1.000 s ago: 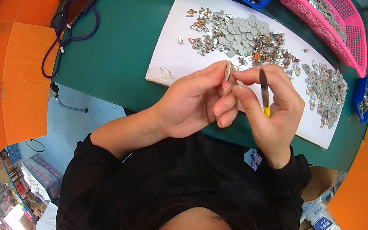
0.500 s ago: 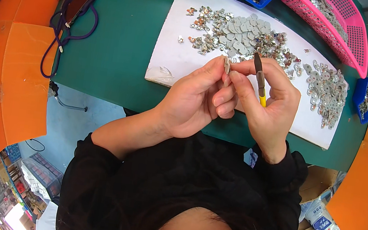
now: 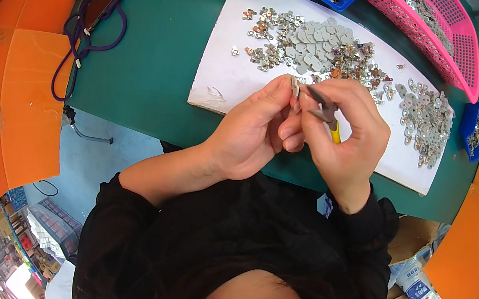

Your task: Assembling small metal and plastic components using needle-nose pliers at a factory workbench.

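Observation:
Between thumb and fingers, my left hand (image 3: 257, 129) pinches a small flat grey piece (image 3: 295, 87) on edge. My right hand (image 3: 349, 134) is closed around pliers (image 3: 329, 114) with dark jaws and a yellow handle. The jaws are spread apart and point left toward the grey piece, close beside it. Whether they touch it I cannot tell. Beyond my hands, a white board (image 3: 217, 67) bears a pile of flat grey pieces (image 3: 319, 41) with small metal parts (image 3: 269, 49) around it. More grey and metal pieces (image 3: 424, 120) lie to the right.
A pink basket (image 3: 468, 65) of metal parts stands at the far right. Blue trays of small parts sit at the back (image 3: 339, 6) and right edge (image 3: 467, 129) of the green table (image 3: 152, 70). A phone-like dark object (image 3: 103, 5) with a purple cord (image 3: 125, 29) lies far left.
The pliers in my right hand have swung from upright to pointing left, and their jaws have come apart. My left hand still pinches the grey piece, almost unmoved.

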`<state>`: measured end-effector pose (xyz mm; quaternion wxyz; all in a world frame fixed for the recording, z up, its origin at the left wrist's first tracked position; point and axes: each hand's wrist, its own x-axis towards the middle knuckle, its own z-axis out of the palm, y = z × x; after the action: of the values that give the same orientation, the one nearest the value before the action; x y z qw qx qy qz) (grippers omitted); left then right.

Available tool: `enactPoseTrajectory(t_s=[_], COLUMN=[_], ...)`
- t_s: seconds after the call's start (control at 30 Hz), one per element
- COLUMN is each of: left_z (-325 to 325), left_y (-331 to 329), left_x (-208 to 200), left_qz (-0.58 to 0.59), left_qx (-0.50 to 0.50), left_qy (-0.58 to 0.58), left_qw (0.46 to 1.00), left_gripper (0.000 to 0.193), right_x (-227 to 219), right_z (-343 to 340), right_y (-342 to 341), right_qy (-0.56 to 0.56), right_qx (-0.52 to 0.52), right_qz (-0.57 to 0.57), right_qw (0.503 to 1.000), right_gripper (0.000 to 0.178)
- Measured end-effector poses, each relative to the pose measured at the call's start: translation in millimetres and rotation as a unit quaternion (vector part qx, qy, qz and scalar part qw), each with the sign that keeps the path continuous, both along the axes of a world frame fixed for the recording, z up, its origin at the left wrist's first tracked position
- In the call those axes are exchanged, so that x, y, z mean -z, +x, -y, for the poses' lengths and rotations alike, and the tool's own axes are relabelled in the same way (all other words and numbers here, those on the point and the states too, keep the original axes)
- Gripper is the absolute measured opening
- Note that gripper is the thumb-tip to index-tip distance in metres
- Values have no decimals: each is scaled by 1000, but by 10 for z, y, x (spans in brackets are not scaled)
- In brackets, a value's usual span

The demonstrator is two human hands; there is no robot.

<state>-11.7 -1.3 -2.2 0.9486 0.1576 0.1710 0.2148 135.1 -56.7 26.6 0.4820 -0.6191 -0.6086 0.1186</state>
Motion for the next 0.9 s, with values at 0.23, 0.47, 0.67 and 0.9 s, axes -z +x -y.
enactPoseTrajectory(t_s=[0.23, 0.47, 0.67, 0.9], left_z=[89, 124, 55, 10], left_y=[68, 155, 110, 80], left_x=[61, 66, 80, 141], left_qz=[-28, -46, 25, 48], left_qx=[-83, -169, -96, -121], left_qy=[4, 93, 44, 42], left_qw=[996, 980, 994, 991], left_gripper=[30, 30, 29, 30], right_x=[30, 68, 58, 111], right_z=[-6, -58, -50, -51], right_y=[-46, -167, -63, 18], right_qy=[77, 118, 144, 79], right_qx=[16, 77, 64, 90], right_qz=[124, 69, 183, 123], right_qw=[989, 988, 970, 985], right_gripper=[28, 29, 20, 25])
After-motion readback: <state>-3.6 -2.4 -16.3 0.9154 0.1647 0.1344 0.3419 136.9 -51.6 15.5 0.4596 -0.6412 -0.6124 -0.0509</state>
